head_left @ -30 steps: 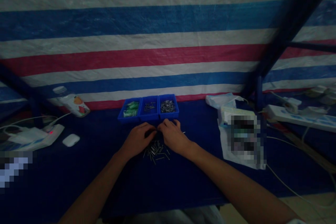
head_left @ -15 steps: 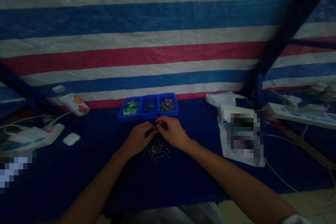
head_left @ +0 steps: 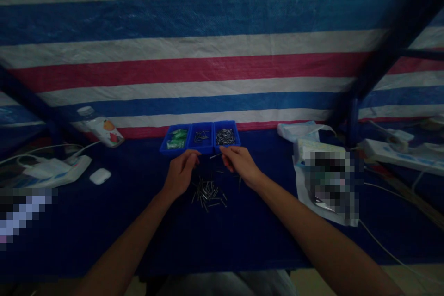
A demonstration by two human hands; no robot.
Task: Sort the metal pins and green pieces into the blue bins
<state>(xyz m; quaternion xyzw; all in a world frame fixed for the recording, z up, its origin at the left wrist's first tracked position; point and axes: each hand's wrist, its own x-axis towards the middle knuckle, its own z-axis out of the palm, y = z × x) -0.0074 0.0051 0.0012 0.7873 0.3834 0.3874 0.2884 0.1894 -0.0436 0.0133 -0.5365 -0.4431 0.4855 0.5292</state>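
Observation:
My right hand (head_left: 240, 163) pinches one end of a thin metal pin (head_left: 215, 156), which points left toward my other hand. Across a small gap, my left hand (head_left: 181, 172) has its thumb and fingers closed together; whether something small sits between them is hidden. On the blue tabletop below both hands lies a loose pile of metal pins (head_left: 208, 192), too dark to tell if they are nails or screws. Just beyond my hands stand three joined blue bins: the left bin (head_left: 165, 147) holds green packets, the middle bin (head_left: 201, 150) a few pins, the right bin (head_left: 237, 141) many small metal pieces.
At left are a bottle (head_left: 106, 130), a power strip (head_left: 74, 171) and a white case (head_left: 100, 175). On the right lie a plastic packet (head_left: 300, 131), a box (head_left: 321, 149), another power strip (head_left: 402, 153) and cables. A striped sheet (head_left: 222, 69) hangs behind.
My hands have moved apart from where their fingertips met over the pile. The thin pin now shows in my right fingers. The view has shifted slightly.

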